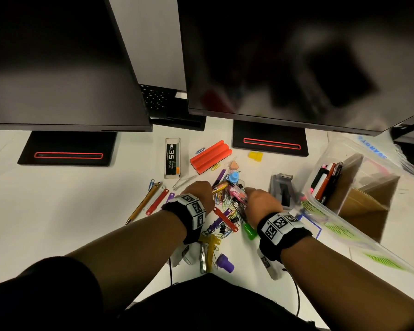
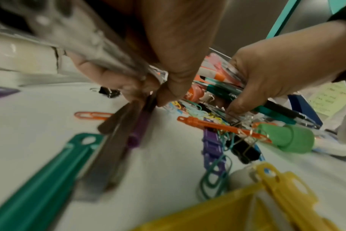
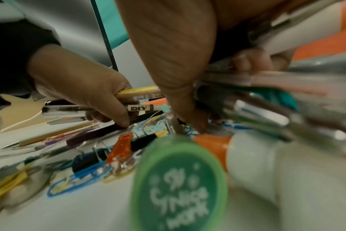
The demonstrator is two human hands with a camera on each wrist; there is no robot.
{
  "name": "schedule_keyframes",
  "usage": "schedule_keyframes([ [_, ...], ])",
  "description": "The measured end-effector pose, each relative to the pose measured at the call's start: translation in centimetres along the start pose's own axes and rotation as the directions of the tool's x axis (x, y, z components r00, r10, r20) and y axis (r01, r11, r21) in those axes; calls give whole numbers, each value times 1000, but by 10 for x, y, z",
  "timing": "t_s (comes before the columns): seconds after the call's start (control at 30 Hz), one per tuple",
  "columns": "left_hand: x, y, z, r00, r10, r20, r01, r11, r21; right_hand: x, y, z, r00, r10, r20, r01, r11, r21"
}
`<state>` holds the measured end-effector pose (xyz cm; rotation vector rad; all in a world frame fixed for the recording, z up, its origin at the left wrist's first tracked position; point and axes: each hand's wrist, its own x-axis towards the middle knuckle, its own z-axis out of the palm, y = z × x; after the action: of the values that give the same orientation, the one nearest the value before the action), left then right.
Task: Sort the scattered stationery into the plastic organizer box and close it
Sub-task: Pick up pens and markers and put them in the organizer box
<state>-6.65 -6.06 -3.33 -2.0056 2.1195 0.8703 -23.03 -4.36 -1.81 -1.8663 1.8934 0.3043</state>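
Note:
Both hands work in a heap of paper clips, binder clips and pens in the middle of the white desk. My left hand grips a yellow marker, a clear "DIY" pen and grey pens, its fingertips down in the clips. My right hand holds a bundle of pens, teal, pink and orange among them, thumb pressed into the heap. The clear plastic organizer box stands open at the right, with pens upright in one compartment and cardboard dividers behind them.
Two dark monitors overhang the back of the desk. A staple box, an orange block and a yellow piece lie behind the heap. A grey stapler sits beside the box, a pencil at left, green and purple stamps nearer me.

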Motion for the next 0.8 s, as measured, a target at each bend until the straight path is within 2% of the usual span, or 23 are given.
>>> schedule_keyframes([
  [0.2, -7, -13, -18, 990, -115, 82, 122, 990, -76, 4, -2, 0, 1000, 19, 7, -19, 1000, -14],
  [0.4, -19, -51, -46, 978, -201, 45, 205, 974, -97, 6, -7, -5, 996, 74, 53, -73, 997, -18],
  [0.53, -26, -80, -55, 973, -230, 0, 230, 973, -31, 6, -3, -17, 984, 162, 71, -169, 980, 107],
  [0.8, -43, -117, -50, 947, -322, 5, 322, 947, -3, -2, 10, -30, 975, 197, 102, -221, 889, 401],
])
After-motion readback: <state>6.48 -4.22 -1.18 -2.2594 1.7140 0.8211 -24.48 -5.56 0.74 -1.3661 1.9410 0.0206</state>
